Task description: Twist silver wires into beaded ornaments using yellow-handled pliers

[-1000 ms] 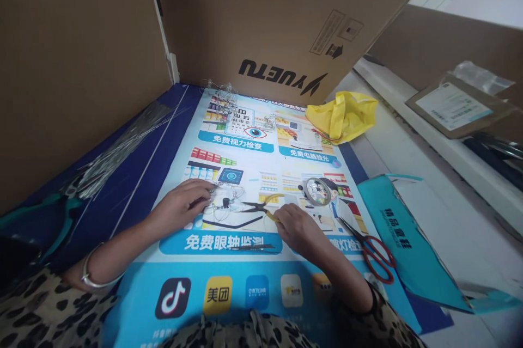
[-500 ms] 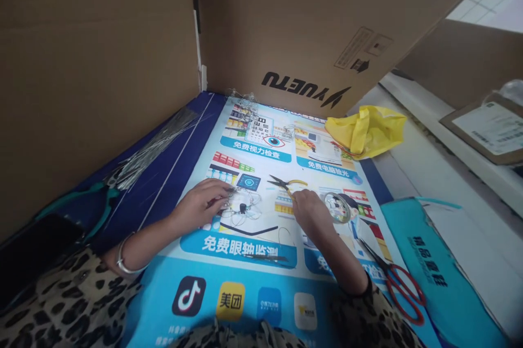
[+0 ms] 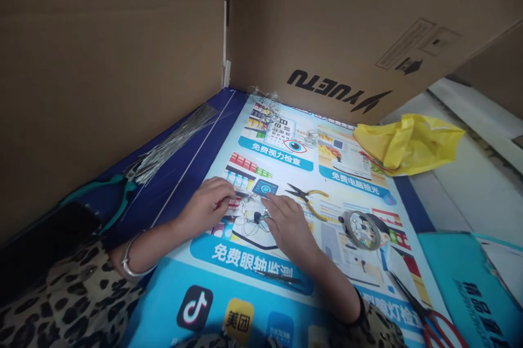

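A bent-wire piece (image 3: 250, 223) with thin loops and a small black part in its middle lies on the printed poster (image 3: 204, 261). At its left edge, my left hand (image 3: 207, 205) pinches the wire with curled fingers. My right hand (image 3: 289, 228) reaches over the right side of the piece, its fingers stretched and its fingertips at the loops; whether they grip any wire is hard to see. Just beyond the right hand, yellow-handled pliers (image 3: 308, 197) lie with their jaws apart. A grey roll of tape (image 3: 362, 229) sits farther right.
Red-handled scissors (image 3: 429, 312) and a turquoise packet (image 3: 461, 272) are at the lower right. A yellow bag (image 3: 412, 144) lies at the back right. Teal-handled cutters (image 3: 126, 190) and straight wires (image 3: 175, 144) lie left. Cardboard (image 3: 327, 21) walls the back; tangled wire (image 3: 265, 103) lies before it.
My right hand has let go of the yellow-handled pliers and moved left to the wire piece. The pliers now lie on the poster. My left hand stays at the wire; the view has shifted.
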Motion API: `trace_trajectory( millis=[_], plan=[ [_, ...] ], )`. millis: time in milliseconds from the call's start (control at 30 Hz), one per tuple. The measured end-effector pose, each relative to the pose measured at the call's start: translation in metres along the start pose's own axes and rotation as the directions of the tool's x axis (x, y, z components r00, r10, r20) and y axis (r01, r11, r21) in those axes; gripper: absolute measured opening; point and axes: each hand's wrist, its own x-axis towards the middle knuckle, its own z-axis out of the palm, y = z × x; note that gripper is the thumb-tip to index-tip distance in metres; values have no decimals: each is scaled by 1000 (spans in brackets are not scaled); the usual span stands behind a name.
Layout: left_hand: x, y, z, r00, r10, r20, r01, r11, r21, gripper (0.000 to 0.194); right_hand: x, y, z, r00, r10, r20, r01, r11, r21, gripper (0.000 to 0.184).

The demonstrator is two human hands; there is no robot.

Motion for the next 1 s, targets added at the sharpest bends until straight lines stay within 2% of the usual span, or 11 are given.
trace_trajectory(
  millis=[167, 333, 733, 1000],
  plan=[
    [0, 3, -3, 992, 56, 109, -54, 998, -20, 24, -3, 2, 4, 1000, 3, 5, -3, 1000, -7, 36],
    [0, 6, -3, 978, 43, 203, -50, 998, 31, 25, -4, 3, 3, 999, 34, 5, -34, 999, -25, 40],
    [2, 19, -5, 963, -64, 262, -13, 959, 281, 15, -4, -1, -1, 994, 110, -17, -110, 994, -15, 45],
    [-1, 26, -4, 963, -105, 247, 2, 923, 384, 15, -5, -3, -2, 991, 129, -28, -130, 991, -22, 45]
  ],
)
